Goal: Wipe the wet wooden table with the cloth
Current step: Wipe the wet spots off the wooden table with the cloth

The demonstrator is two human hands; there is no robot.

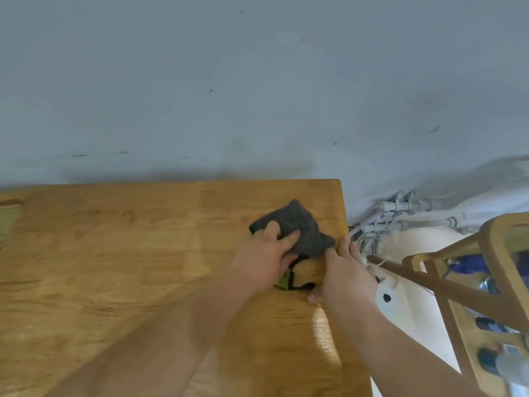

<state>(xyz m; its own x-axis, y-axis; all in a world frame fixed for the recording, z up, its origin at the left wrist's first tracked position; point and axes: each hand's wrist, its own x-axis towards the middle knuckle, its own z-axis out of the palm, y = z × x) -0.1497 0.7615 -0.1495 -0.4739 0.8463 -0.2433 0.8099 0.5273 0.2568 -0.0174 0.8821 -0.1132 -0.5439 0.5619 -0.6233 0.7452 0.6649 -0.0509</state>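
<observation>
A crumpled dark grey cloth [303, 229] lies on the wooden table [128, 267] near its far right corner. My left hand [264, 257] presses on the cloth's left part, fingers spread over the fabric. My right hand [345, 272] grips the cloth's right end beside the table's right edge. A green piece with black trim [284, 280] shows under the cloth between my hands. A bright wet glare [325, 333] sits on the wood near my right forearm.
A grey wall [257, 81] stands right behind the table. White pipes and cables [400, 216] run along the floor at the right. A wooden chair frame [472, 282] stands close to the table's right edge. Something pale [8, 222] lies at the far left.
</observation>
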